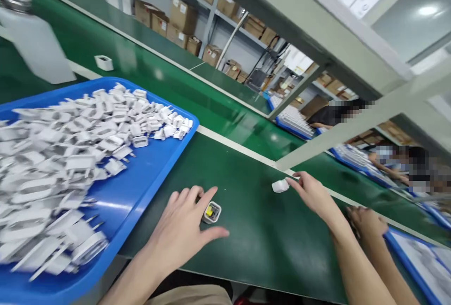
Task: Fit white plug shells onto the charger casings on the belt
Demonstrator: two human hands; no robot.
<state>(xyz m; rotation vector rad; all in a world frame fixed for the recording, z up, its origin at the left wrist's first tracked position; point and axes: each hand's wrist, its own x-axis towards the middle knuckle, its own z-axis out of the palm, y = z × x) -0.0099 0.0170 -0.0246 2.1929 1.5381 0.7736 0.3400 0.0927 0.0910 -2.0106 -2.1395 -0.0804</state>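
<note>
Tabletop [260,262], dark green and glossy, carries nearly everything here; behind it, shelves [243,27] hold cardboard boxes [183,16], some with white labels; large blue tray [155,161] sits on the left, heaped with white plug casings [102,131] lying at all angles, many with open oval ends showing, some with thin metal pins sticking out; the heap lies mostly to the left and far side, blue floor visible toward the right; at lower right stands a second blue tray [405,262], cut by the edge, its pale contents too blurred to tell; farther blue trays [292,129] along the line hold rows of white pieces; translucent bottle [38,46] with a metal top stands beyond the big tray.

Left hand [185,222] is spread, thumb and forefinger apart around an open white housing [212,212], which rests on the tabletop just right of the big tray; inside it sit a yellow part and dark parts; right hand [312,193] has thumb and forefinger at the edge of a small white piece [280,185], though whether they pinch it I cannot tell; a co-worker's hand [368,222] is near the right forearm; one loose casing [104,63] lies past the big tray's far rim.
</note>
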